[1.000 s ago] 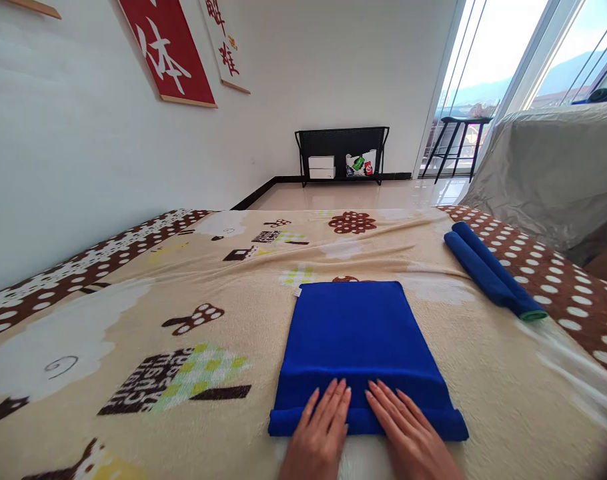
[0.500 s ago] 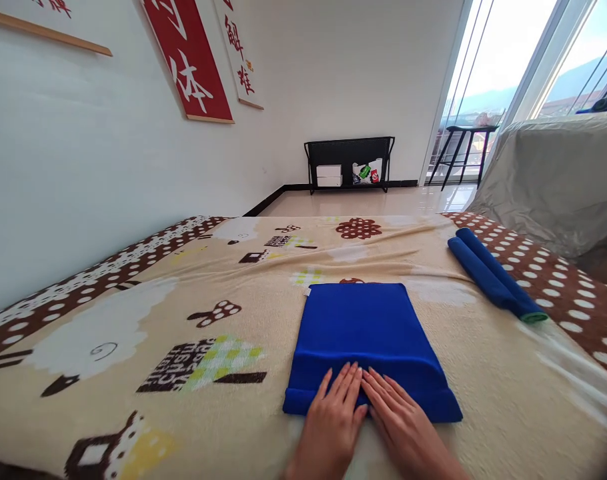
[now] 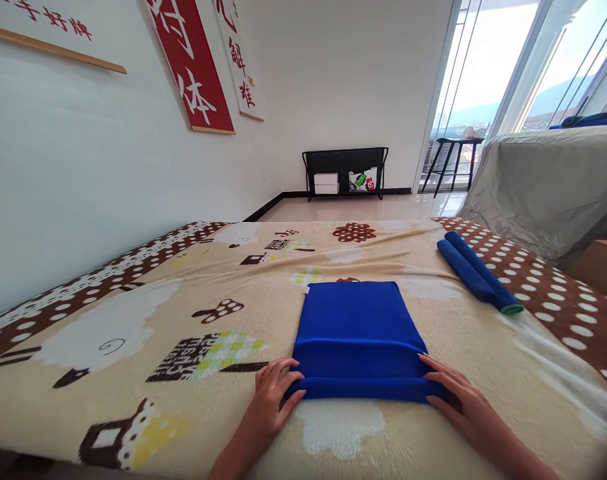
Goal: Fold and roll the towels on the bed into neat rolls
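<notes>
Soft, fleecy and rumpled towards its far side, the cream blanket (image 3: 263, 300) is printed with sheep, mushrooms and lettered patches, and bordered in brown with white dots. On it, in front of the person, lies the blue cloth (image 3: 353, 310), smooth and nearly rectangular, a narrow straight fold along its near edge and a low, soft ridge just beyond. Half a second ago both hands lay close together, flat over the middle of that fold; now they have parted to its two ends. The left hand (image 3: 273, 393) has its fingers curled and slightly apart, holding the left end of the fold between them and the thumb; the right hand (image 3: 458, 390) does likewise at the right end, fingers longer and straighter. More of the fold shows, an even band between the hands. Well apart to the right, unmoved on the blanket, rest two darker blue rolls (image 3: 476, 273), slim, side by side, green showing at the near end
</notes>
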A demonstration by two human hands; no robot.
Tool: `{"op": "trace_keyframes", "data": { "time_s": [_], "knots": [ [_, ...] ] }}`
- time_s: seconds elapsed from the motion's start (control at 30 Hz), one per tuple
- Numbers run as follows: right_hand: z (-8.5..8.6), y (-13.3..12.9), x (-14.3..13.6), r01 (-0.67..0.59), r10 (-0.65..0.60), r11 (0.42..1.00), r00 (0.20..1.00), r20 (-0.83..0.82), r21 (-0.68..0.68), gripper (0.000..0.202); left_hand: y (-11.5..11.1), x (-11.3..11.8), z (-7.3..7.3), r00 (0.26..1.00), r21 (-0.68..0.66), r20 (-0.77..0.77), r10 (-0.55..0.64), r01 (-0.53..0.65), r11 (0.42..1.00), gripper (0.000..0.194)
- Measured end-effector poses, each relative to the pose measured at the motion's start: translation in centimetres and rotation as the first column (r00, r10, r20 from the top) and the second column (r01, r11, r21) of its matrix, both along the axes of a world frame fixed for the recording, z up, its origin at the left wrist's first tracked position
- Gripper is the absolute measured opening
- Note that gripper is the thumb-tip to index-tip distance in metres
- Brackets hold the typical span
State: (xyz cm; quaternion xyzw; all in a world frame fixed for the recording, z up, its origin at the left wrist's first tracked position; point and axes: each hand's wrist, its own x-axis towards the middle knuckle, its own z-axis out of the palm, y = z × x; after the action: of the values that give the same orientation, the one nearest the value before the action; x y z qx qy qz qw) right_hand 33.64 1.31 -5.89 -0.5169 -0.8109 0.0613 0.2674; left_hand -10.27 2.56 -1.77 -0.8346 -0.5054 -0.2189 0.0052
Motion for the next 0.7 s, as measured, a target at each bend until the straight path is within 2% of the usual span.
{"op": "trace_keyframes", "data": {
  "time_s": [0.13, 0.27, 0.33, 0.4, 0.47, 0.5, 0.57, 0.63, 0.7],
  "knots": [
    [0.6, -0.1, 0.3, 0.07, -0.07, 0.997, 0.997, -0.045, -0.012, 0.027, -0.6, -0.3, 1.0, 0.997, -0.111, 0.071, -0.008, 0.016, 0.994, 0.014],
    [1.1, 0.1, 0.0, 0.027, -0.027, 0.996, 1.0, 0.002, -0.089, 0.032, -0.8, 0.6, 1.9, 0.998, -0.22, 0.055, 0.036, -0.023, 0.975, 0.025],
    [0.8, 0.1, -0.7, 0.094, -0.091, 0.994, 0.994, 0.055, -0.05, 0.036, -0.9, 1.5, 1.6, 0.994, -0.169, 0.006, 0.108, -0.106, 0.98, 0.025],
    [0.2, 0.0, -1.4, 0.22, -0.229, 0.971, 0.969, 0.096, 0.092, 0.033, -1.1, 2.5, 1.0, 0.976, -0.027, -0.022, 0.215, -0.215, 0.976, 0.019],
    [-0.5, -0.3, -1.7, 0.276, -0.313, 0.924, 0.943, 0.111, 0.264, 0.027, -1.3, 3.1, 0.2, 0.961, 0.145, -0.028, 0.274, -0.267, 0.953, 0.019],
    [-0.7, -0.5, -1.7, 0.247, -0.3, 0.913, 0.946, 0.123, 0.326, 0.023, -1.4, 3.3, -0.1, 0.965, 0.211, -0.035, 0.259, -0.246, 0.946, 0.023],
    [-1.0, -0.8, -1.1, 0.107, -0.183, 0.923, 0.967, 0.178, 0.369, 0.02, -1.6, 3.2, -0.3, 0.986, 0.274, -0.068, 0.154, -0.13, 0.953, 0.03],
    [-1.0, -1.0, -0.2, -0.021, -0.058, 0.941, 0.973, 0.225, 0.337, 0.022, -1.8, 2.6, 0.0, 0.996, 0.262, -0.086, 0.025, -0.001, 0.965, 0.035],
    [-0.7, -1.0, 0.7, -0.053, -0.014, 0.957, 0.973, 0.229, 0.285, 0.026, -2.0, 1.7, 0.5, 0.996, 0.196, -0.079, -0.044, 0.059, 0.979, 0.037]
  ]
}}
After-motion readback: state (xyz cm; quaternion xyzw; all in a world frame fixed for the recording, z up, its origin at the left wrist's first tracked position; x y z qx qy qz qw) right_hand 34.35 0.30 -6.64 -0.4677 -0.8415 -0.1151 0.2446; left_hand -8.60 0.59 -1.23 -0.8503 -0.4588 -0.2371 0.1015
